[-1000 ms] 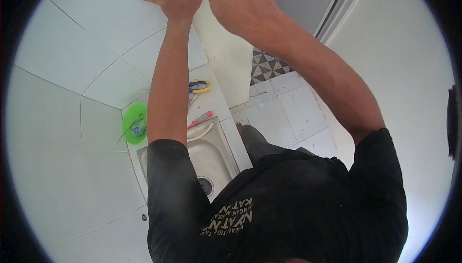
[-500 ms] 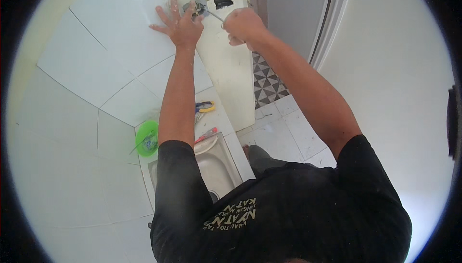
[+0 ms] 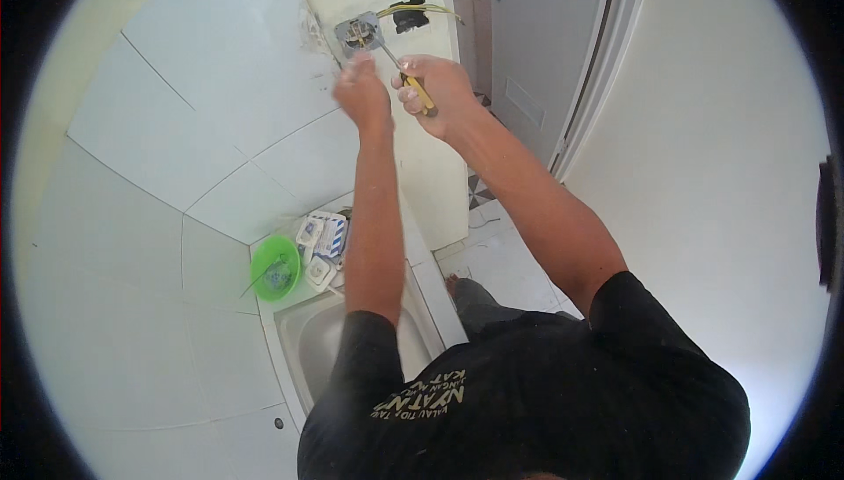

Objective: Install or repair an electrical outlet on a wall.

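Observation:
A grey wall socket mechanism (image 3: 359,30), its inner metal parts exposed, sits on the cream wall at the top of the view. My right hand (image 3: 447,95) is closed around a screwdriver (image 3: 420,96) with a yellow and black handle. The screwdriver's shaft slants up and left toward the socket's lower right edge; whether its tip touches cannot be made out. Just below the socket is my left hand (image 3: 362,98), its fingers drawn in and smeared by motion. Yellow-green wires (image 3: 432,9) run from the socket's upper right across a black-edged wall opening (image 3: 408,18).
Below stands a steel sink (image 3: 321,339), partly behind my left arm. On its counter are a green bowl (image 3: 265,256), white switch or socket parts (image 3: 318,272) and a blue-and-white striped packet (image 3: 332,232). A grey door (image 3: 545,40) lies to the right.
My left hand has left the socket's left side, where it lay spread, and moved below it. The screwdriver and right hand have shifted lower, baring its handle.

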`<state>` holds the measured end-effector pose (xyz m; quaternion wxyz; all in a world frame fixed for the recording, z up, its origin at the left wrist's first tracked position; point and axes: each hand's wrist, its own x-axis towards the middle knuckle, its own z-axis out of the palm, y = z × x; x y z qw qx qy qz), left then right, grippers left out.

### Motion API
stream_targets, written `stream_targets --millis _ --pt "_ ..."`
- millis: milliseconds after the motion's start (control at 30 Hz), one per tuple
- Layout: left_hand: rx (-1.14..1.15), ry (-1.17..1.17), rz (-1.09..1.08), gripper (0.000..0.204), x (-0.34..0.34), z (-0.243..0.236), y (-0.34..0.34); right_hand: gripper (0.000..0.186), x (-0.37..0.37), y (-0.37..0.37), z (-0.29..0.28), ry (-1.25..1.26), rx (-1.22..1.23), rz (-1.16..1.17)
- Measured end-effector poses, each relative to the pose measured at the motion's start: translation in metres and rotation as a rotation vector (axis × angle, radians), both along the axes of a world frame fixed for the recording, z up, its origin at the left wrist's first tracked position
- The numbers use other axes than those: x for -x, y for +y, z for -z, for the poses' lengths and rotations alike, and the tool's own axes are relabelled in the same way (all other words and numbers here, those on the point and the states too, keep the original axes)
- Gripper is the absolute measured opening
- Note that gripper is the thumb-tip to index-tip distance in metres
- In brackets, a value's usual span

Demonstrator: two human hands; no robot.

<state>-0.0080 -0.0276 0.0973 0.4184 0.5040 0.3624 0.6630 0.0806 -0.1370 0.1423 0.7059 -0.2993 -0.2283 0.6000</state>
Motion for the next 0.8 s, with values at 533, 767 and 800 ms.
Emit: stream_targets --millis 533,767,800 --pt "0.388 -0.883 0.88 0.018 -0.04 -0.02 -0.011 0.033 -0.031 -0.026 0.002 -2.04 -0.178 0.412" --pt "0.358 -1.097 0.968 0.021 -0.045 0.001 -0.006 0.029 -0.013 -0.035 -0.004 -0.701 0.169 0.245" --pt "0.353 -1.105 0.966 0.021 -0.045 0.0 -0.004 0.029 -0.013 -0.037 -0.001 -0.709 0.167 0.242"
